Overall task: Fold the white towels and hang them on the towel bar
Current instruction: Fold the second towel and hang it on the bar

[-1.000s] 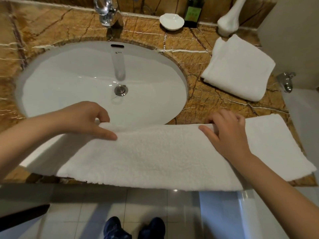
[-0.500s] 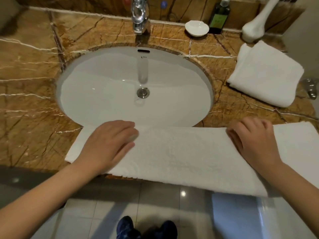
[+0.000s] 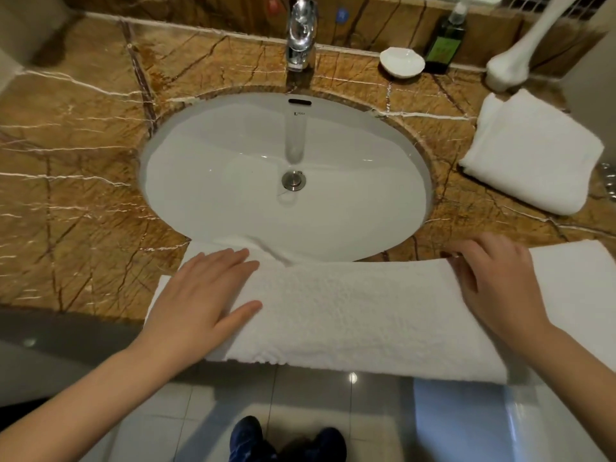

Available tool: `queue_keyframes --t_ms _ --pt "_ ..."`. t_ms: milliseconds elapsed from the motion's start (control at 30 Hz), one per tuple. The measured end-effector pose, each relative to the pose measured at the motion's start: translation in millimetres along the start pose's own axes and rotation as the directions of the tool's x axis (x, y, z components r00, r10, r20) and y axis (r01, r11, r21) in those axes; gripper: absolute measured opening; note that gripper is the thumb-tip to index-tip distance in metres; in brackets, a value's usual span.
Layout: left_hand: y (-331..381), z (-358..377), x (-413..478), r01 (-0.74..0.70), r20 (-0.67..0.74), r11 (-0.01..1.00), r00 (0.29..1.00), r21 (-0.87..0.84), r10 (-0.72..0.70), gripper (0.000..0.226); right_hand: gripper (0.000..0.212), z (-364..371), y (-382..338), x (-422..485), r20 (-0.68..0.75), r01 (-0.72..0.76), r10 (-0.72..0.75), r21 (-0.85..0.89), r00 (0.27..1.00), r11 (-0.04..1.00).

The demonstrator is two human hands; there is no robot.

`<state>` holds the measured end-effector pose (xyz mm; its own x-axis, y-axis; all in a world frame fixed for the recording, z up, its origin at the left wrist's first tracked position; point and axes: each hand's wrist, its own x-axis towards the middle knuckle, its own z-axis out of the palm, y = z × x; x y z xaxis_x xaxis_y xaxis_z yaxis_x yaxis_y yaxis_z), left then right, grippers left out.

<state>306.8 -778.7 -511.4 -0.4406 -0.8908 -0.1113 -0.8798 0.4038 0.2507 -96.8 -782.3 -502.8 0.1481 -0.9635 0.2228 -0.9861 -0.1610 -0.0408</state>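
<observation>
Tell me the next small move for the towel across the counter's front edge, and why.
Probably smooth the long towel flat, sliding the left hand outward. It lies folded lengthwise along the counter, the right hand at its far edge, but a wrinkled bit near the left hand sags into the sink.

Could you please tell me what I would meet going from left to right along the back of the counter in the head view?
chrome faucet → small white dish → green bottle → white curved stand
</observation>
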Motion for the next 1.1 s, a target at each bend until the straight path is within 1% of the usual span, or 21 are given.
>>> queue_keyframes --t_ms 100,167,200,267,333,400,500,533,567,600,667,700,767,800,833,867,900,933,1000,1033,1100 --pt "-13 -6 4 -0.031 0.015 1.000 0.999 0.007 0.031 0.059 0.013 -18 -51 15 0.031 0.036 -0.045 0.239 0.999 0.970" --pt "-17 -4 2 -0.055 0.031 0.999 0.998 -0.002 0.055 0.059 0.017 -26 -95 29 0.056 0.109 -0.147 0.429 0.988 0.897" --pt "-18 -2 -1 -0.061 0.037 0.998 0.997 -0.002 0.061 0.059 0.021 -27 -117 36 0.068 0.124 -0.179 0.483 0.982 0.866" --pt "-19 1 -6 -0.067 0.031 0.998 0.997 -0.003 0.067 0.060 0.026 -25 -156 52 0.154 0.075 -0.171 0.490 0.973 0.869" --pt "-21 2 -8 -0.071 0.006 0.997 0.997 -0.025 0.072 0.059 0.026 -20 -180 72 0.349 -0.031 -0.106 0.366 0.931 0.930" --pt "-21 1 -8 -0.114 -0.032 0.990 0.993 -0.082 0.111 0.051 0.020 -13 -189 89 0.529 -0.084 -0.076 0.271 0.845 0.959" --pt "-21 1 -7 -0.189 -0.085 0.967 0.981 -0.168 0.177 0.036 0.011 -3 -187 107 0.691 -0.163 -0.132 0.345 0.711 0.924" --pt "-21 2 -8 -0.196 -0.089 0.963 0.979 -0.184 0.182 0.034 0.012 -1 -184 112 0.710 -0.193 -0.149 0.377 0.688 0.906" --pt "-22 2 -8 -0.203 -0.093 0.961 0.978 -0.187 0.188 0.033 0.013 1 -180 118 0.697 -0.205 -0.142 0.390 0.703 0.898" --pt "-23 3 -8 -0.214 -0.095 0.960 0.975 -0.180 0.199 0.032 0.012 3 -173 125 0.655 -0.204 -0.106 0.379 0.749 0.903" --pt "-25 4 -11 -0.230 -0.092 0.959 0.972 -0.163 0.217 0.031 0.008 7 -159 137 0.521 -0.170 0.007 0.265 0.853 0.949" --pt "-27 4 -12 -0.233 -0.091 0.959 0.971 -0.162 0.221 0.031 0.007 10 -153 139 0.471 -0.139 0.035 0.187 0.882 0.973" --pt "-31 4 -15 -0.234 -0.090 0.957 0.971 -0.173 0.221 0.033 0.009 11 -155 136 0.403 -0.028 -0.003 0.072 0.915 0.997" --pt "-33 3 -16 -0.234 -0.091 0.956 0.971 -0.178 0.221 0.034 0.012 9 -160 131 0.344 0.044 -0.070 0.081 0.936 0.996" --pt "-34 2 -16 -0.232 -0.092 0.956 0.971 -0.180 0.219 0.036 0.015 7 -169 123 0.271 0.116 -0.154 0.151 0.950 0.982" --pt "-36 1 -16 -0.229 -0.096 0.957 0.972 -0.178 0.214 0.039 0.018 2 -180 113 0.225 0.174 -0.237 0.266 0.945 0.948" --pt "-37 0 -14 -0.223 -0.099 0.959 0.973 -0.175 0.208 0.042 0.021 -6 -193 105 0.242 0.200 -0.311 0.392 0.919 0.898" --pt "-38 -1 -12 -0.217 -0.096 0.960 0.975 -0.177 0.202 0.045 0.025 -11 -205 97 0.325 0.189 -0.371 0.476 0.870 0.859" --pt "-40 -5 -6 -0.209 -0.081 0.957 0.977 -0.202 0.197 0.049 0.032 -12 -224 84 0.519 0.151 -0.432 0.496 0.738 0.855" --pt "-42 -8 -4 -0.209 -0.076 0.953 0.977 -0.217 0.197 0.050 0.033 -10 -228 80 0.560 0.169 -0.444 0.473 0.699 0.864" --pt "-47 -13 -2 -0.214 -0.075 0.945 0.977 -0.249 0.201 0.050 0.028 -9 -228 74 0.566 0.233 -0.459 0.426 0.684 0.874"
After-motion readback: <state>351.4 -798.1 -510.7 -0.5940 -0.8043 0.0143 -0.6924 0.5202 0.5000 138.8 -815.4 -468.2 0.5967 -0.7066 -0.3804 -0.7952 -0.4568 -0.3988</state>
